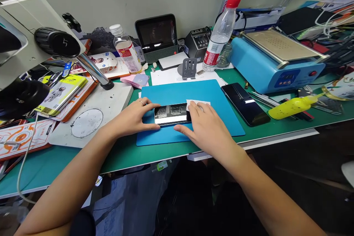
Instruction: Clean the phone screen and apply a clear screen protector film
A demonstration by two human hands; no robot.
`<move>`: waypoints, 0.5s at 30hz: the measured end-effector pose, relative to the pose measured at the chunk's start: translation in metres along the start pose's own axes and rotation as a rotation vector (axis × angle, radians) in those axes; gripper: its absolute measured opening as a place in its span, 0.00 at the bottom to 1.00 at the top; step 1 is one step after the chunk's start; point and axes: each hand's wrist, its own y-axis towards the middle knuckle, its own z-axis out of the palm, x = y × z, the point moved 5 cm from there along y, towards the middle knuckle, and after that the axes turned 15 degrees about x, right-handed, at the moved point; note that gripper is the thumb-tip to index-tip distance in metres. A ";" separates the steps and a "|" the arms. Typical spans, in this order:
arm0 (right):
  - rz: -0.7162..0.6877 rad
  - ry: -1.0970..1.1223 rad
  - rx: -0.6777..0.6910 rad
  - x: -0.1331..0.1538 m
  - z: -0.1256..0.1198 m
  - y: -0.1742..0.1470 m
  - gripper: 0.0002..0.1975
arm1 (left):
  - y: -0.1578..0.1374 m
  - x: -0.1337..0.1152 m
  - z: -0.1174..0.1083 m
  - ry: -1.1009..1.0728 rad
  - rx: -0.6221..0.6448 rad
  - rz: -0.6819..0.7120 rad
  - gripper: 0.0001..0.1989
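Observation:
A smartphone [172, 115] with a dark, glossy screen lies sideways on the blue mat [157, 89]. The screen reflects bright and striped patches. My left hand [135, 116] closes round the phone's left end, thumb at the near edge and fingers at the far edge; a ring is on one finger. At the other end, my right hand [206, 127] presses a folded white wipe [208, 103] against the screen with its fingertips, its thumb stretched toward the near edge. The hand covers part of the wipe and the phone's right end.
Right of the mat lie another dark phone [245, 104] and a yellow squeeze bottle [293, 107]. Behind stand a blue heating plate [265, 67], a red-capped water bottle [218, 40], a phone stand [189, 68] and a juice bottle [125, 51]. A microscope [52, 40] overhangs the left.

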 end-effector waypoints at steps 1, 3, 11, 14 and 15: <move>0.004 0.004 0.007 -0.002 -0.001 0.002 0.49 | 0.000 0.000 0.000 0.000 0.002 0.001 0.39; -0.002 0.005 0.009 -0.003 -0.001 -0.001 0.50 | 0.000 0.000 0.000 -0.003 0.005 -0.001 0.39; -0.043 -0.002 -0.011 0.006 0.000 -0.014 0.50 | 0.000 0.000 0.000 -0.006 0.013 -0.011 0.39; -0.032 0.016 0.021 0.004 -0.001 -0.002 0.51 | 0.001 0.001 0.000 -0.001 0.007 -0.003 0.39; -0.032 0.018 0.024 0.005 -0.001 -0.002 0.51 | 0.001 0.001 0.000 0.001 0.007 -0.002 0.39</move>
